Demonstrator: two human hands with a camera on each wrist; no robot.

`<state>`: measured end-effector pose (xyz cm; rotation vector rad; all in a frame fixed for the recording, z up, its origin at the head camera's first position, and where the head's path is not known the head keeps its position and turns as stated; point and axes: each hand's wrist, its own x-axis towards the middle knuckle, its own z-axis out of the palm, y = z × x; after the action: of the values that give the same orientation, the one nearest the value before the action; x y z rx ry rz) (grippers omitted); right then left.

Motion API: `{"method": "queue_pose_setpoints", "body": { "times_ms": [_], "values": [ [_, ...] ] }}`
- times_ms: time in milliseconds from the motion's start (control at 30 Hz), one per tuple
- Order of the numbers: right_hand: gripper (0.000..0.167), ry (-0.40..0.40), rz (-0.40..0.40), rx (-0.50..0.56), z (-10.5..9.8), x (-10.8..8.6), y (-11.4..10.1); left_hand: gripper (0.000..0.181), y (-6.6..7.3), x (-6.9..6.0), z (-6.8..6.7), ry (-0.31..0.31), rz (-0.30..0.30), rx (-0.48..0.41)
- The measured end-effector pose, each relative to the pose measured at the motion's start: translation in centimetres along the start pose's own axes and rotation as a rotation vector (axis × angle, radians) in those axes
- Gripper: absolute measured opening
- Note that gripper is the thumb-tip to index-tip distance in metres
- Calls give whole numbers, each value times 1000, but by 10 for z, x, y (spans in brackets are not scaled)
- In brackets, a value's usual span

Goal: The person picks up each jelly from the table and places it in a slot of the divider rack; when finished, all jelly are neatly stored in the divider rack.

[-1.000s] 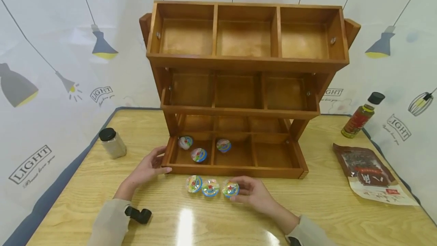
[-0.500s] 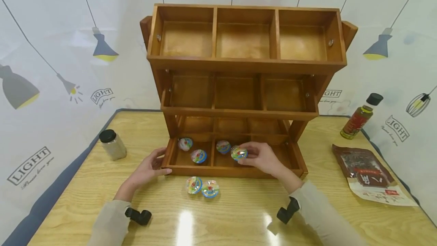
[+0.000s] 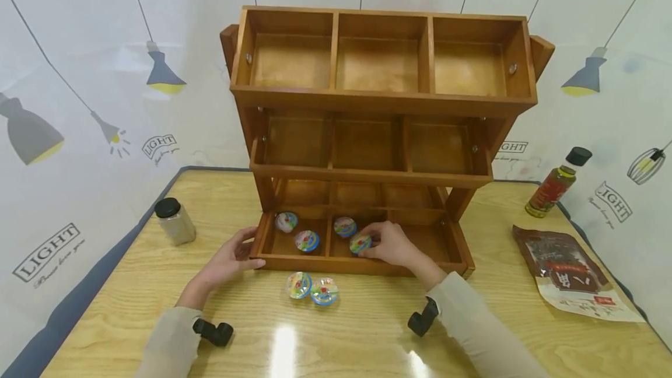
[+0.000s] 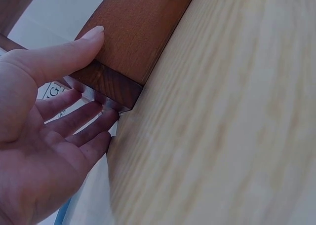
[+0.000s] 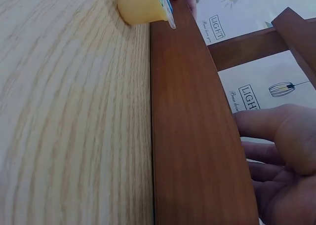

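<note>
My right hand pinches a jelly cup by its edge, low inside the middle bottom compartment of the three-tier wooden rack. Beside it sits another jelly cup. The left bottom compartment has two more, a jelly cup and a jelly cup. On the table before the rack, a jelly cup and a jelly cup lie side by side. My left hand holds the rack's bottom left corner, thumb on the front board, fingers at the side. In the right wrist view the rack's front board hides the pinched cup.
A black-lidded jar stands on the table left of the rack. To the right are a bottle of oil and a brown and white packet. The rack's upper tiers overhang the bottom one.
My right hand has lifted a jelly cup from the table's row, carried it over the front board and lowered it into the middle bottom compartment. The left hand has stayed at the corner.
</note>
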<state>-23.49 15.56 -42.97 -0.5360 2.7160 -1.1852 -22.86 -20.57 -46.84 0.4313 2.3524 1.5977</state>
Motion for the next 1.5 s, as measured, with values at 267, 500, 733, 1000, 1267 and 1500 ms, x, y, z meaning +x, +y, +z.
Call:
{"method": "queue_pose_setpoints", "body": {
  "times_ms": [267, 500, 733, 1000, 1267, 1500],
  "values": [
    [34, -52, 41, -41, -1, 5, -2, 81, 1, 0, -1, 8, -11, -8],
    [35, -71, 39, -87, -4, 2, -6, 80, -1, 3, -1, 8, -5, 8],
    [35, -42, 44, -155, -3, -2, -8, 80, -3, 3, -1, 9, 0, -6],
    [36, 46, -1, -122, -2, -10, -8, 81, -2, 0, 0, 11, -8, -4],
    [41, 139, -243, 349, 16, -27, -11, 80, 0, 0, 1, 12, -7, -22],
    [51, -55, -404, 573, 46, -42, -16, 80, -2, 1, 1, 12, -5, -24]
  ]
}}
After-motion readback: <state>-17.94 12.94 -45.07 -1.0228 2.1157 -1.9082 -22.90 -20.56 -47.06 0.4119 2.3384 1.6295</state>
